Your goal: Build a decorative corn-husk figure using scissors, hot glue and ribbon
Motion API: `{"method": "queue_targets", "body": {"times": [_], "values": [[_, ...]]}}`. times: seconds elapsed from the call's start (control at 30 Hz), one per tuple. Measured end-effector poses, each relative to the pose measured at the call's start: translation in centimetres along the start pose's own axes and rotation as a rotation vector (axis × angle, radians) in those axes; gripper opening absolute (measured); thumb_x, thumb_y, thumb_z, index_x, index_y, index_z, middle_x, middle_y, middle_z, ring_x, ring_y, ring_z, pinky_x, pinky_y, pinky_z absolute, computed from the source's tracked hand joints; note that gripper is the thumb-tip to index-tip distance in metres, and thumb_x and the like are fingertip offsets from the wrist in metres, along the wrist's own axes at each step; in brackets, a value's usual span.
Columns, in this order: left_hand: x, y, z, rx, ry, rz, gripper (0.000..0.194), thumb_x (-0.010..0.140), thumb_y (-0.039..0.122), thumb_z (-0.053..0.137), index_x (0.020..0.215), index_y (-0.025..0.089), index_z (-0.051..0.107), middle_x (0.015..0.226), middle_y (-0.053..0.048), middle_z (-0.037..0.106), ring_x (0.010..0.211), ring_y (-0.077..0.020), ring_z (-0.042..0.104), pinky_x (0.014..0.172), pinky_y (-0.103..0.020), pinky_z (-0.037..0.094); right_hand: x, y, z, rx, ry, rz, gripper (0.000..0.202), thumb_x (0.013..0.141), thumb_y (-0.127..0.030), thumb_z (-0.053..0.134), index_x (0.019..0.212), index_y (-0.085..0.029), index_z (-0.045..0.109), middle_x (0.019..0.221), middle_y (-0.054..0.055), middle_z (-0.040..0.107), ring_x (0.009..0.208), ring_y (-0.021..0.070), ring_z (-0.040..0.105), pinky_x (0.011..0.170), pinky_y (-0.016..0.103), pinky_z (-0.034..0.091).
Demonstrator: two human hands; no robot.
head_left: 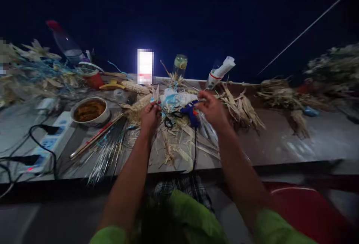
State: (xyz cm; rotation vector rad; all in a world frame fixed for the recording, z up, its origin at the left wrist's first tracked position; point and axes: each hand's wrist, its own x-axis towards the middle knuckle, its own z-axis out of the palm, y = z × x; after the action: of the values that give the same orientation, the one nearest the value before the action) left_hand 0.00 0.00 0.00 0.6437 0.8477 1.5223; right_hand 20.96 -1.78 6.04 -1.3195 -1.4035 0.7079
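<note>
My left hand point(151, 114) is closed on a small pale piece of husk point(155, 95) that sticks up from its fingertips. My right hand point(209, 106) is raised beside a blue glue gun point(191, 114), its fingers bent near the gun's back end; blur hides whether they touch or hold anything. Black-handled scissors point(168, 122) lie between my hands, left of the gun. Behind them rests a white and light-blue bundle point(175, 99). Loose dry husks point(181, 150) are scattered in front.
A bowl of brown liquid point(90, 111), a power strip point(53, 143) with black cables and a bunch of thin wires point(108, 156) are on the left. Behind stand a glass jar point(180, 64) and a cup point(213, 79). Husk piles point(244, 109) lie right.
</note>
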Motion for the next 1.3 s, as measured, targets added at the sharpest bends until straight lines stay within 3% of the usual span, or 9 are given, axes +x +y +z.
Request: {"method": "queue_targets", "body": {"times": [0.07, 0.13, 0.27, 0.4, 0.5, 0.57, 0.73, 1.0, 1.3], "values": [[0.1, 0.2, 0.0, -0.019, 0.018, 0.036, 0.013, 0.068, 0.017, 0.060, 0.080, 0.013, 0.060, 0.055, 0.003, 0.049, 0.040, -0.0017, 0.037, 0.037, -0.013, 0.024, 1.0, -0.4, -1.8, 0.087, 0.200, -0.060, 0.029, 0.070, -0.023, 0.060, 0.099, -0.019, 0.059, 0.084, -0.001, 0.062, 0.055, 0.0046, 0.052, 0.057, 0.021, 0.043], [0.3, 0.5, 0.1, -0.032, 0.047, 0.069, 0.012, 0.067, 0.017, 0.060, 0.079, 0.014, 0.059, 0.055, 0.004, 0.050, 0.040, -0.0013, 0.036, 0.037, -0.013, 0.024, 1.6, -0.7, -2.7, 0.131, 0.276, -0.073, 0.025, 0.077, -0.030, 0.053, 0.098, -0.019, 0.058, 0.074, -0.001, 0.061, 0.050, 0.0049, 0.049, 0.053, 0.021, 0.041], [0.5, 0.8, 0.1, -0.055, 0.146, 0.177, 0.016, 0.062, 0.014, 0.061, 0.077, 0.015, 0.055, 0.060, 0.004, 0.054, 0.046, -0.0029, 0.044, 0.042, -0.013, 0.031, 1.9, -0.6, -1.4, 0.067, 0.074, 0.038, 0.030, 0.080, -0.042, 0.047, 0.086, -0.016, 0.062, 0.055, -0.003, 0.055, 0.042, 0.0065, 0.044, 0.046, 0.021, 0.036], [0.6, 1.0, 0.0, -0.031, 0.172, 0.187, 0.017, 0.062, 0.014, 0.064, 0.077, 0.014, 0.055, 0.061, 0.002, 0.056, 0.050, -0.0045, 0.049, 0.044, -0.014, 0.035, 2.2, 0.8, 2.1, -0.207, -0.104, -0.012, 0.029, 0.078, -0.039, 0.050, 0.068, -0.014, 0.064, 0.059, 0.000, 0.056, 0.056, 0.0100, 0.050, 0.058, 0.024, 0.040], [0.6, 1.1, -0.2, -0.035, 0.168, 0.207, 0.017, 0.063, 0.016, 0.065, 0.077, 0.014, 0.056, 0.061, 0.003, 0.055, 0.050, -0.0038, 0.050, 0.045, -0.014, 0.037, 2.9, 1.6, 4.3, -0.369, -0.141, -0.091, 0.016, 0.073, -0.022, 0.052, 0.077, -0.014, 0.066, 0.079, 0.003, 0.062, 0.072, 0.0123, 0.054, 0.070, 0.026, 0.041], [0.5, 1.2, -0.2, -0.054, 0.172, 0.222, 0.017, 0.063, 0.016, 0.065, 0.077, 0.015, 0.056, 0.062, 0.003, 0.055, 0.050, -0.0031, 0.049, 0.045, -0.013, 0.036, 3.4, 1.8, 5.5, -0.417, -0.186, -0.133, 0.023, 0.071, -0.015, 0.051, 0.089, -0.015, 0.066, 0.091, 0.005, 0.063, 0.079, 0.0130, 0.054, 0.075, 0.026, 0.040], [0.3, 1.9, -0.1, -0.065, 0.221, 0.262, 0.016, 0.065, 0.018, 0.065, 0.077, 0.016, 0.056, 0.063, 0.004, 0.054, 0.051, -0.0021, 0.048, 0.045, -0.012, 0.036, 4.4, 1.2, 7.6, -0.511, -0.310, -0.147, 0.017, 0.075, -0.028, 0.053, 0.078, -0.016, 0.066, 0.075, 0.002, 0.063, 0.068, 0.0128, 0.052, 0.066, 0.025, 0.035], [0.1, 2.4, 0.1, -0.116, 0.275, 0.315, 0.015, 0.069, 0.019, 0.064, 0.077, 0.017, 0.052, 0.069, 0.003, 0.054, 0.052, -0.0017, 0.048, 0.044, -0.013, 0.035, 4.5, 0.2, 7.9, -0.587, -0.206, -0.093, 0.041, 0.080, -0.046, 0.046, 0.054, -0.016, 0.056, 0.051, -0.001, 0.048, 0.051, 0.0093, 0.038, 0.054, 0.024, 0.025], [0.6, 2.4, -0.5, -0.079, 0.365, 0.424, 0.014, 0.073, 0.022, 0.060, 0.081, 0.017, 0.048, 0.067, 0.003, 0.052, 0.049, -0.0016, 0.043, 0.044, -0.013, 0.033, 3.4, -0.4, 8.3, -0.473, -0.280, -0.117, 0.023, 0.080, -0.027, 0.047, 0.072, -0.014, 0.065, 0.069, 0.002, 0.062, 0.066, 0.0117, 0.052, 0.064, 0.023, 0.036]]}}
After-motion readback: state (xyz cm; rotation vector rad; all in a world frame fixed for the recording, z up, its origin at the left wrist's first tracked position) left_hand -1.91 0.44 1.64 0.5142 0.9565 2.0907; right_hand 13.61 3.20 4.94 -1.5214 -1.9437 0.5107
